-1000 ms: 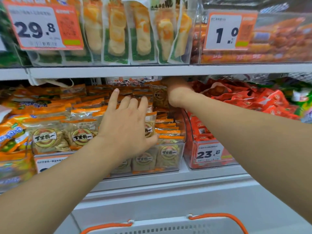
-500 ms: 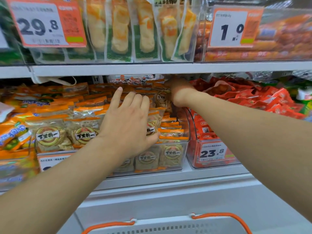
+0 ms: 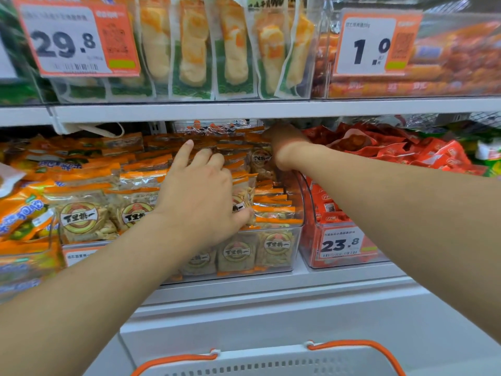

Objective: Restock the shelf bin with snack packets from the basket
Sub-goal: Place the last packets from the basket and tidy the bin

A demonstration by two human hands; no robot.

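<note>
While I lean toward the shelf in the head view, my left hand (image 3: 200,196) lies on the snack packets (image 3: 273,210) in the clear shelf bin (image 3: 296,240), fingers partly curled, thumb against one pack, likely steadying the stack. My right hand (image 3: 284,147) reaches deep at the bin's back; its grip I cannot tell. The basket (image 3: 271,362) waits below.

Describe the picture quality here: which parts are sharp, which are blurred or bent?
Head view: the 23.8 price tag and the left hand are fairly sharp; the right hand sits in shadow under the shelf; the sausages look soft behind glare; edges bend from the wide lens.
</note>
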